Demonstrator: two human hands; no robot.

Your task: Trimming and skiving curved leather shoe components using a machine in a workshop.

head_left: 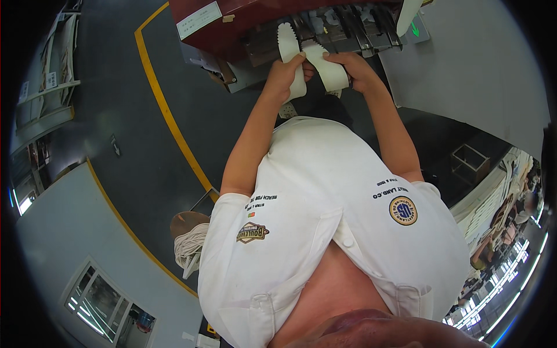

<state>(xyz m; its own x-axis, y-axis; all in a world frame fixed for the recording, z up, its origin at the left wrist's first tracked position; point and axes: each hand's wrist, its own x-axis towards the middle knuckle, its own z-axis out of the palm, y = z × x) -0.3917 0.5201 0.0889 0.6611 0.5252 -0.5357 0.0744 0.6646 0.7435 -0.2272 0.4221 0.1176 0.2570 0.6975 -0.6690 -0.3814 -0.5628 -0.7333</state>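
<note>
My left hand (283, 76) is closed on a long off-white strip (288, 42) with one scalloped edge; its lower end hangs below my fingers. A second off-white strip (328, 74), broader and with a toothed end, is pinched in my right hand (355, 68). The two strips lie side by side, their upper ends pointing toward the dark metal guides (355, 29) beneath a dark red machine (255, 14). My left thumb is near the right strip's edge. The material of the strips cannot be made out.
Left of the machine's lower edge juts a grey box-like part (246, 80). A yellow floor line (165, 110) runs on the left. Behind me on the left stands a round stool (187, 223) with a bundle of white cord (190, 246). A metal-framed box (470, 164) sits to the right.
</note>
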